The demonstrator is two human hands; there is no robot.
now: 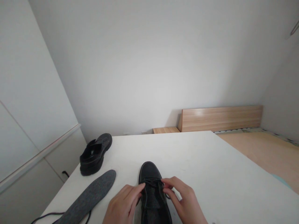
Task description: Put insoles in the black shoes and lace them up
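Note:
A black lace-up shoe (153,202) lies on the white table in front of me, its toe pointing away. Black shoelace (152,181) crosses the front of its opening. My left hand (125,203) is at the shoe's left side, thumb and index finger closed at the eyelet edge by the lace. On the right side my right hand (183,199) pinches at the opposite eyelet edge, with a bit of dark lace showing below its fingers. The fingertips hide exactly how much lace each hand grips.
A second black shoe (95,154) rests at the table's far left corner. Nearer, a grey felt insole (90,197) lies beside a black cord (52,213). The white table (198,168) extends to the right, beyond which is a bed (254,149) with a wooden headboard (221,119).

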